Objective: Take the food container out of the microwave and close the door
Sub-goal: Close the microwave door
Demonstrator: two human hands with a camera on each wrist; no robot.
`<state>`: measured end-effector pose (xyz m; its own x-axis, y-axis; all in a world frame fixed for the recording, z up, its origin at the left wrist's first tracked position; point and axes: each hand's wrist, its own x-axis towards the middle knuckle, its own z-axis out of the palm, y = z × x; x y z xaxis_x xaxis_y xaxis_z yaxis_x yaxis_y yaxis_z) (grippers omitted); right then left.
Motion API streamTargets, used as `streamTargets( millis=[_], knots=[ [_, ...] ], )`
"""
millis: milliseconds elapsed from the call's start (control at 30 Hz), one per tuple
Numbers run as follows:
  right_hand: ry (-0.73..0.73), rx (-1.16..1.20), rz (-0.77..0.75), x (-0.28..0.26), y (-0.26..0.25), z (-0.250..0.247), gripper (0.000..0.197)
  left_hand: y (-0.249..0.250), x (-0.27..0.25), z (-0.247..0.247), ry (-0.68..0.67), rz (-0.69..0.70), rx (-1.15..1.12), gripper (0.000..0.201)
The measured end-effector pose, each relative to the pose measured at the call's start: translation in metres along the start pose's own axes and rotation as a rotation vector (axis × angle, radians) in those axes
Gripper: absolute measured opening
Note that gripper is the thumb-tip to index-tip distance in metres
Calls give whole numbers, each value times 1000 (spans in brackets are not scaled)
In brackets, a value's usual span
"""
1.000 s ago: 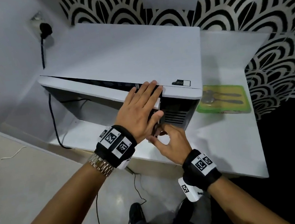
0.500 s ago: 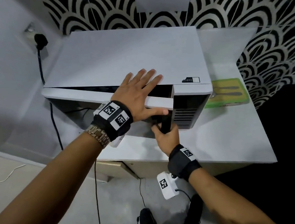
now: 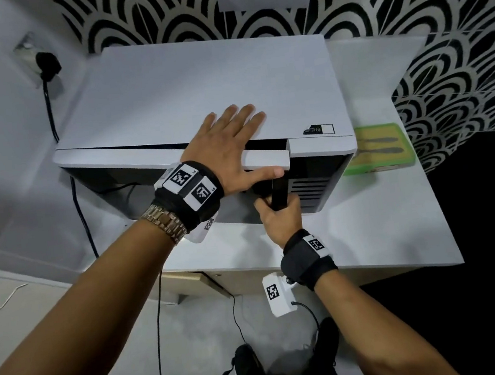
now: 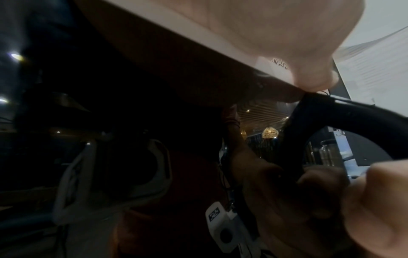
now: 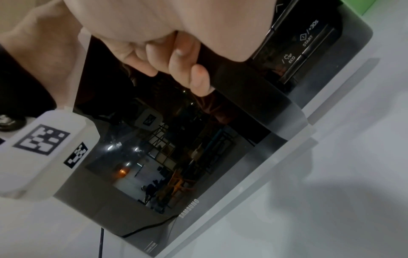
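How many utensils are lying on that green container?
2. Both lie side by side on the lid of the green container, right of the microwave: one utensil farther back, the other nearer. Whether others lie inside cannot be seen.

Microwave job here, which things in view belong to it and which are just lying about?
Part of the job:
microwave
door handle, gripped by right hand
left hand, flat on the microwave's top front edge
green food container, on the counter

Lying about:
wall plug
floor cables
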<state>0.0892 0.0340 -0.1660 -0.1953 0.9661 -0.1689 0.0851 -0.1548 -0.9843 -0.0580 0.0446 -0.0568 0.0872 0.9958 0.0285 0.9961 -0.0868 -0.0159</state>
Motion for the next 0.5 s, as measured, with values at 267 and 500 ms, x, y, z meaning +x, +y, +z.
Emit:
streamTargets(
  millis=[267, 500],
  knots=[
    [-33, 5, -16, 7, -1, 0, 48, 0, 2, 1, 62, -12, 7, 110],
    [13, 14, -32, 17, -9, 0, 49, -5, 7, 2, 131, 20, -1, 96]
  ],
)
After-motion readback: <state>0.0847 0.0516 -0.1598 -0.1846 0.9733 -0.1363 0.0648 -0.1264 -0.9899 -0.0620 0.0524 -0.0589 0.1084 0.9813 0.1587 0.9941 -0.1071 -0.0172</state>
